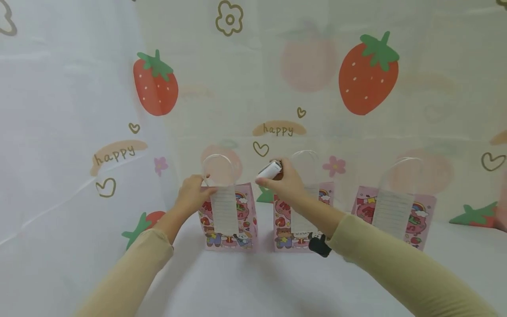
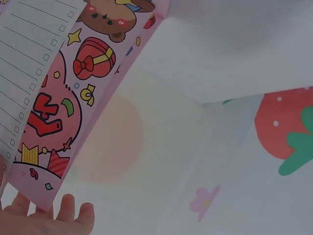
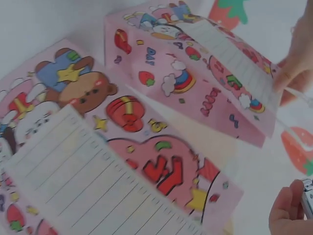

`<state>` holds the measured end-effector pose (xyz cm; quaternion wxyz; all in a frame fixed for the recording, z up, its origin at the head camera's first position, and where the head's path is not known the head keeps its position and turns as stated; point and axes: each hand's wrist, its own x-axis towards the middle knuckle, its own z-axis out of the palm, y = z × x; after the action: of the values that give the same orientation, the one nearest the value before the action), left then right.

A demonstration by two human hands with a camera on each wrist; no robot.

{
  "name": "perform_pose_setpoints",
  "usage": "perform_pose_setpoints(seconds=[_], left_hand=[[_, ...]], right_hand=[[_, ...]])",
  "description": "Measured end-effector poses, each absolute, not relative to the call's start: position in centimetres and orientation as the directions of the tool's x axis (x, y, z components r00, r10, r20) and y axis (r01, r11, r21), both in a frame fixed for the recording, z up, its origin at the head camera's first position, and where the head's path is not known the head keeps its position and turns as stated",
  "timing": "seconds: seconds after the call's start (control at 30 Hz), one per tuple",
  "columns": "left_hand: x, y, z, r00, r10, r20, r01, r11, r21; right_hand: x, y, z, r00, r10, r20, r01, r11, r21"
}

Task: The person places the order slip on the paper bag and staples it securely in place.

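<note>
My left hand [image 1: 191,192] pinches the top edge of the left pink gift bag [image 1: 246,207] together with the lined checklist sheet [image 1: 224,211] on its front. In the left wrist view the fingers [image 2: 68,208] lie behind the bag, with the thumb mostly out of frame. My right hand [image 1: 287,182] grips a small white stapler-like tool with metal parts [image 1: 271,170], raised above the middle gift bag [image 1: 282,229]. Only a sliver of the tool [image 3: 308,196] shows in the right wrist view. A lined sheet [image 1: 302,218] covers the middle bag's front, partly hidden by my right forearm.
To the right stands another pink gift bag [image 1: 424,215] with its own lined sheet [image 1: 392,211]. Pale loop handles [image 1: 409,159] rise from the bags. Behind them hangs a strawberry-print sheet [image 1: 237,88]. A black piece [image 1: 320,245] shows below my right wrist.
</note>
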<state>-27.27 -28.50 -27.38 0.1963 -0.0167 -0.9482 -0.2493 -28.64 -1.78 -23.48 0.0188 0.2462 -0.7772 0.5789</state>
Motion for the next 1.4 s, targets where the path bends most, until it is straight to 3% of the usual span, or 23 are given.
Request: perform_pose_setpoints(seconds=[0.23, 0.77, 1.13, 1.4], left_hand=[[-26.0, -28.9, -27.8, -0.924, -0.066, 0.376, 0.16, 0.827, 0.538], [-23.0, -29.2, -28.9, -0.941, -0.117, 0.318, 0.128, 0.746, 0.654], [-21.0, -29.3, -29.6, -0.963, -0.123, 0.24, 0.081, 0.717, 0.693], [-20.2, -28.8, -30.6, -0.967, -0.123, 0.225, 0.075, 0.705, 0.706]], right_hand=[[-27.7, 2.6, -23.8, -0.922, -0.325, 0.213, -0.283, 0.189, -0.94], [-25.8, 9.4, -24.2, -0.948, -0.291, 0.131, -0.218, 0.29, -0.932], [-25.7, 12.2, -24.9, -0.961, -0.264, 0.086, -0.148, 0.224, -0.963], [-25.0, 14.7, -25.0, -0.976, -0.213, 0.05, -0.108, 0.271, -0.957]])
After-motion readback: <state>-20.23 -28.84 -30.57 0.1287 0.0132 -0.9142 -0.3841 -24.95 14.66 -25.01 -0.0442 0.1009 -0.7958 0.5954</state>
